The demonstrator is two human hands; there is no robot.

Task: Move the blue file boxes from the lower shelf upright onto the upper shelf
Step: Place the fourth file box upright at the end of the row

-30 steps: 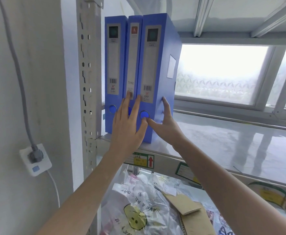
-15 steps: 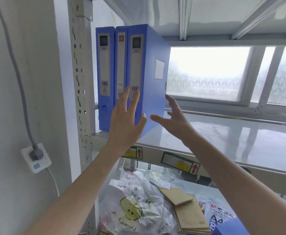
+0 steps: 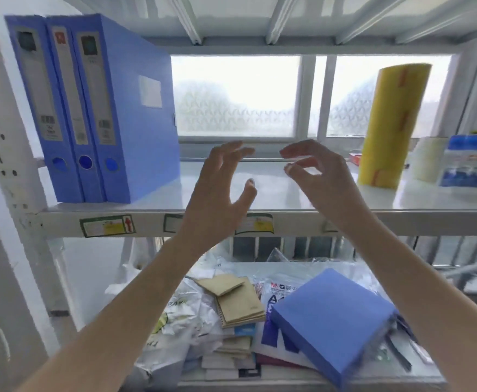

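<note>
Three blue file boxes stand upright side by side at the left end of the upper shelf, spines facing me. One more blue file box lies flat on the lower shelf, on top of papers at the right. My left hand and my right hand hover in front of the upper shelf's middle, fingers spread and curled, both holding nothing. They are well right of the standing boxes and above the flat one.
A tall yellow roll and white bottles with blue caps stand on the upper shelf's right. Plastic bags, brown notebooks and papers clutter the lower shelf. A perforated white post is at the left; a window is behind.
Both hands came off the rightmost upright box and moved right, away from the three boxes. The view swung right and down, bringing the flat box on the lower shelf into sight.
</note>
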